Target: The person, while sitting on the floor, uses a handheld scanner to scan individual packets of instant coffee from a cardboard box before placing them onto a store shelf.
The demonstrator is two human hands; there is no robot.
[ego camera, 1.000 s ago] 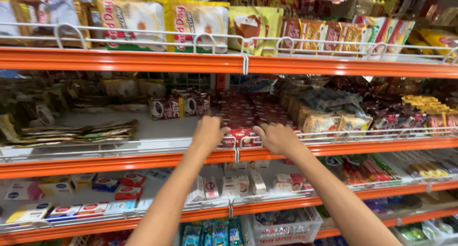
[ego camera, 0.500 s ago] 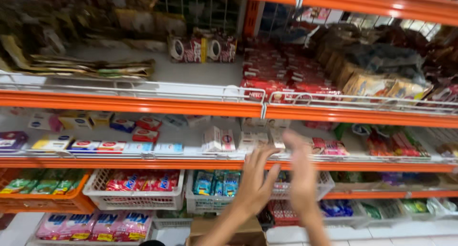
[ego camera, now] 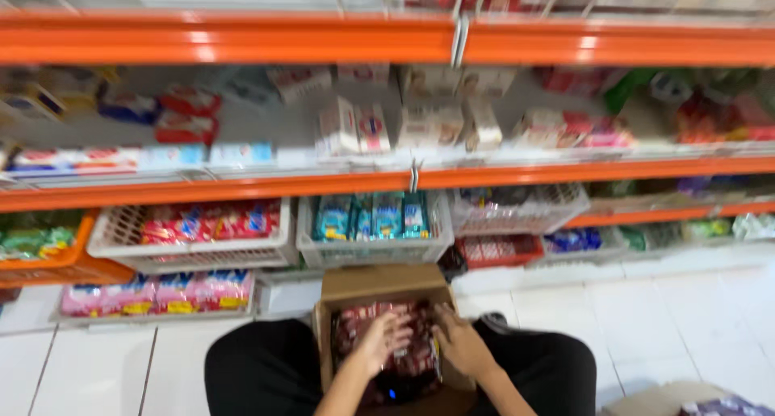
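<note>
A shop aisle: orange shelves [ego camera: 242, 38] stocked with packaged goods, white baskets [ego camera: 194, 250] of snack packets below

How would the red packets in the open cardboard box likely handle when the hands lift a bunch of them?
The red packets look like small, glossy, loosely heaped wrappers, so probably light, a bit slippery and apt to slide apart. Both the left hand and the right hand rest on them. The open brown cardboard box looks stiff enough to contain them.

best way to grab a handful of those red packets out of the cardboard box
From above, through the open top of the cardboard box: its walls close every other side. The red packets lie packed inside, so close the fingers round the upper edges of a few at once. The left hand and right hand are on them; the picture is too blurred to show a grip.
</note>
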